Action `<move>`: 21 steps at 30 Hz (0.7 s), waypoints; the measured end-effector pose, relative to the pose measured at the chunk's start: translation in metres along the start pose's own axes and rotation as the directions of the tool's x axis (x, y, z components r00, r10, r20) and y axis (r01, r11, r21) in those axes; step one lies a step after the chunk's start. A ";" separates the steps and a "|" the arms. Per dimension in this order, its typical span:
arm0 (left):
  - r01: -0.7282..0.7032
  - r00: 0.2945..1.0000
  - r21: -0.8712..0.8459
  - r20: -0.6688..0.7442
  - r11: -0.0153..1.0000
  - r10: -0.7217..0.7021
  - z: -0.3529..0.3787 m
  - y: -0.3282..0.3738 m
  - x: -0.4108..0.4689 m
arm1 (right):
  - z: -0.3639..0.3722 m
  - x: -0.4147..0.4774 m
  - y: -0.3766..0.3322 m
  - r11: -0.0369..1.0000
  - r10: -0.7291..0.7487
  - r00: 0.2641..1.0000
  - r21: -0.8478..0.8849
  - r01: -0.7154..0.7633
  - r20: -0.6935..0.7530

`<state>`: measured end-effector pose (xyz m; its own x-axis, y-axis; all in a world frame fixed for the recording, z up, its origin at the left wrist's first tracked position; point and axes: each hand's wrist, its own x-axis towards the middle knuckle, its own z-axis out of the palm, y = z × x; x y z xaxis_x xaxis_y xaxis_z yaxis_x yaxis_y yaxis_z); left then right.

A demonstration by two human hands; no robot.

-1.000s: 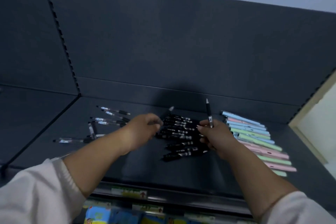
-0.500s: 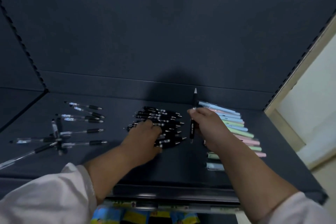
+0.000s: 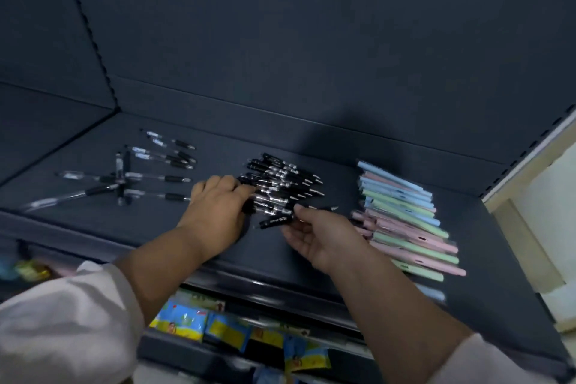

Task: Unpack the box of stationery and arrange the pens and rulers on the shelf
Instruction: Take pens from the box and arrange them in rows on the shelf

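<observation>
Lying across the dark shelf (image 3: pixel 280 140): clear pens (image 3: pixel 146 178) scattered left, black pens (image 3: pixel 280 184) heaped centrally, one black pen (image 3: pixel 276 222) being pinched, pastel pens (image 3: pixel 402 221) rowed right.

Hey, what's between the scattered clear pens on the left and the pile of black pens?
In the head view, the left hand, gripping the black pen pile; farther back, bare dark grey shelf.
</observation>
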<state>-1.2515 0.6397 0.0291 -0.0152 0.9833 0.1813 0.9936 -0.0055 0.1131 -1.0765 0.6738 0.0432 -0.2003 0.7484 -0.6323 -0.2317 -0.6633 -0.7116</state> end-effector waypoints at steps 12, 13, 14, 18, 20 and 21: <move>0.085 0.992 0.018 -0.092 0.996 -0.083 -0.060 -0.068 -0.077 | 0.072 -0.028 0.033 1.000 0.019 1.000 0.009 -0.019 -0.002; 0.090 0.991 0.024 -0.096 0.996 -0.088 -0.066 -0.079 -0.087 | 0.085 -0.033 0.038 1.000 0.008 1.000 -0.025 -0.008 0.000; 0.100 0.990 0.022 -0.103 0.995 -0.097 -0.072 -0.090 -0.099 | 0.098 -0.040 0.043 0.998 -0.002 1.000 -0.059 0.002 -0.005; 0.178 0.974 0.041 -0.150 0.983 -0.170 -0.096 -0.147 -0.155 | 0.161 -0.063 0.078 0.937 -0.151 0.988 -0.315 0.148 0.015; 0.229 0.963 0.056 -0.155 0.972 -0.218 -0.107 -0.178 -0.186 | 0.194 -0.070 0.102 0.729 -0.369 0.919 -0.571 0.378 0.137; 0.251 0.959 0.071 -0.151 0.965 -0.239 -0.112 -0.194 -0.201 | 0.210 -0.074 0.115 0.543 -0.462 0.848 -0.673 0.501 0.259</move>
<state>-1.4542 0.4225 0.0801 -0.2685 0.9172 0.2943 0.9633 0.2547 0.0849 -1.2882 0.5431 0.0726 -0.3091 0.9423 -0.1282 0.4148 0.0123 -0.9098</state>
